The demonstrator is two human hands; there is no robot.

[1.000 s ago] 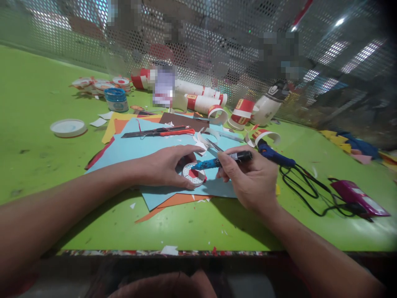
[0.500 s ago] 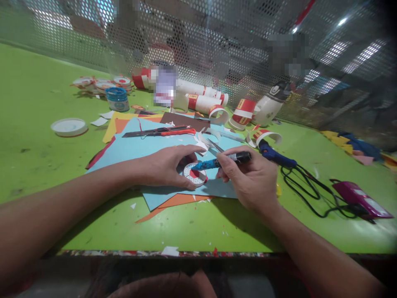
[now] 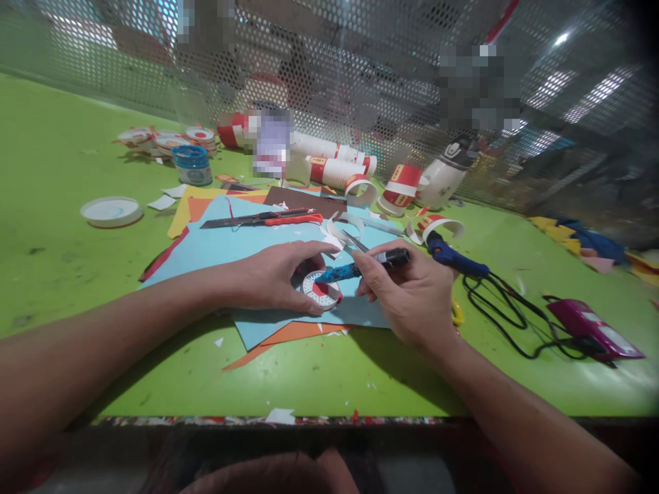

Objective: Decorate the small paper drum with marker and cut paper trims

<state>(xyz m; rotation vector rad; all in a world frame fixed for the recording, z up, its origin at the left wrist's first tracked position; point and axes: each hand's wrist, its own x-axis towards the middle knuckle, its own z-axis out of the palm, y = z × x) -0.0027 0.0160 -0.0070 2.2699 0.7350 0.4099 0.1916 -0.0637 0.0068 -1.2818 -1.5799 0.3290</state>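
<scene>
Between its thumb and fingers, my left hand [image 3: 272, 278] grips a small round white disc [image 3: 325, 298] with a red centre and blue dots. The disc is over light blue paper [image 3: 190, 257]. My right hand [image 3: 412, 291] is closed around a blue marker [image 3: 342, 272] with a black end, and its tip touches or nearly touches the disc's face. Scissors [image 3: 355, 240] also run into my right hand, their blades pointing away; yellow handles show behind the wrist. An orange-handled cutter [image 3: 293, 219] lies on the paper beyond my hands.
Behind are a blue paint jar [image 3: 192, 166], a white lid [image 3: 112, 212], red and white paper cups [image 3: 401, 189] and a white bottle [image 3: 445, 175]. To the right lie a blue glue gun [image 3: 456, 257], its black cord and a magenta device [image 3: 592, 329]. A perforated screen borders the table.
The whole view has shifted slightly. Both hands keep their grips, and the marker tip remains at the disc with hardly any visible movement.
</scene>
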